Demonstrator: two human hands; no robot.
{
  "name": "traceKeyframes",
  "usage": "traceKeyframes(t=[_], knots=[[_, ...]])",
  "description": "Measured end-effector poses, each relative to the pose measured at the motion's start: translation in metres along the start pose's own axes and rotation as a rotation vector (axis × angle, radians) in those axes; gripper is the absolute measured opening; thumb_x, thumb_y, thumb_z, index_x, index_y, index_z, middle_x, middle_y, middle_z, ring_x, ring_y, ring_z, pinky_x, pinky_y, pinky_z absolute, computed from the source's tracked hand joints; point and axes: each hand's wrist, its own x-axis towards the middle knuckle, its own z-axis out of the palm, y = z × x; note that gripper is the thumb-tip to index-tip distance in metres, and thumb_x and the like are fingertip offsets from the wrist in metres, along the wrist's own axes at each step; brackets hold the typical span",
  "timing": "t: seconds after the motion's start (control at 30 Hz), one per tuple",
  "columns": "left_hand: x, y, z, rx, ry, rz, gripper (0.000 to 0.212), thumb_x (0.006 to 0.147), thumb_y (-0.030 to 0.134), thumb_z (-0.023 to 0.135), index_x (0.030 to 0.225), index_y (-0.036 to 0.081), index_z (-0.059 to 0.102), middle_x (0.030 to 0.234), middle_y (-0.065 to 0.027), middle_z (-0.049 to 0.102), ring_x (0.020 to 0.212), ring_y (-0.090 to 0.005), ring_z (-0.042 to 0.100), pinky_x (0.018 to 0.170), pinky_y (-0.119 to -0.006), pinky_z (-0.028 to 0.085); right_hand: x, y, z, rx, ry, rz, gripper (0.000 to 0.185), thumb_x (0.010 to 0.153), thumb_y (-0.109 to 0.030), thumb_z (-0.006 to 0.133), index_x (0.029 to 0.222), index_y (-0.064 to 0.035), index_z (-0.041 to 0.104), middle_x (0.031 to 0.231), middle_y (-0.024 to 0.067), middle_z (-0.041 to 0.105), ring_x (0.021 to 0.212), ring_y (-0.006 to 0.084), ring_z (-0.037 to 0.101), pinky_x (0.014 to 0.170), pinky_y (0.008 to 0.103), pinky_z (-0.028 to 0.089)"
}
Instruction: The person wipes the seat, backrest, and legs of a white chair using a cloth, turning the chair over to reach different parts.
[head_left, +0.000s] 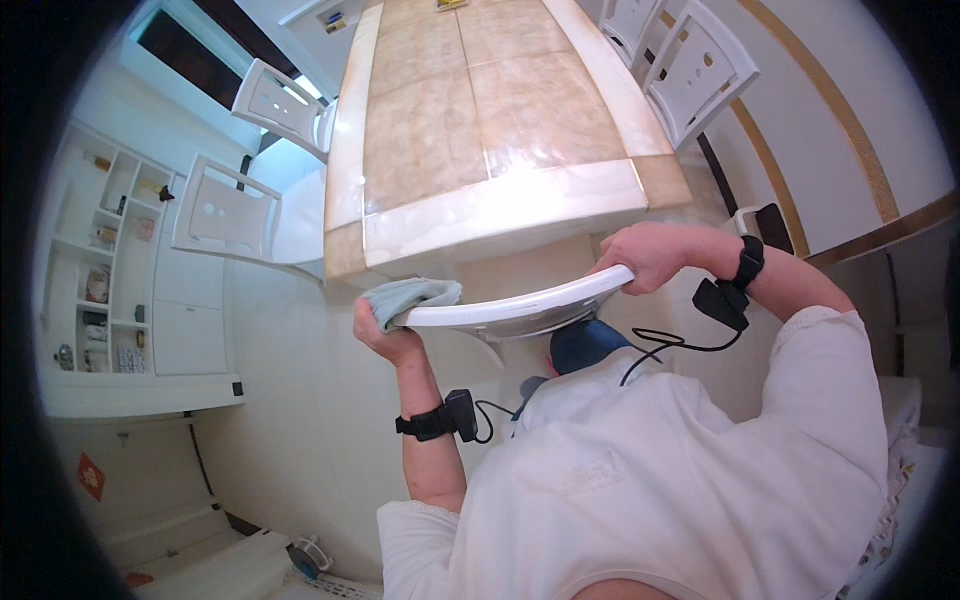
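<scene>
Right in front of my body is a white chair (517, 309), seen from above along its curved top rail, at the near end of the table. My left hand (384, 337) grips the rail's left end, with a pale grey-green cloth (411, 296) bunched between hand and chair. The cloth drapes over the corner of the rail. At the other end, my right hand (645, 255) is closed around the rail's right corner. Most of the chair's seat and legs are hidden below the backrest.
A long table (495, 112) with a glossy beige marbled top stretches ahead. White chairs stand along its left (225, 214) and right (697, 75) sides. At far left is a white shelf unit (112, 270) holding small items. Cables hang from black wrist straps (431, 424) on my arms.
</scene>
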Motion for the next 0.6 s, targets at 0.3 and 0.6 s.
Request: traceKeyframes(t=[0.3,0.6], knots=[[0.021,-0.020,0.002,0.073,0.017,0.102,0.043,0.093,0.027,0.036,0.073,-0.001,0.062,0.075,-0.0108,0.066,0.067,-0.0199,0.061,0.069,-0.034,0.050,0.027,0.020,-0.006,0.035,0.111,-0.134,0.042,0.067,-0.010,0.063,0.108,-0.0113,0.069,0.088,0.0172,0.068,0.081,0.0385,0.062,0.074,0.0435,0.049],[0.013,-0.030,-0.009,0.256,-0.023,0.287,0.047,0.093,0.030,0.034,0.069,0.001,0.061,0.074,-0.0107,0.067,0.068,-0.0212,0.062,0.069,-0.035,0.050,0.029,0.008,-0.007,-0.007,0.026,-0.053,0.051,0.072,-0.009,0.063,0.121,-0.0214,0.067,0.091,0.0115,0.065,0.089,0.0297,0.062,0.078,0.0385,0.051]])
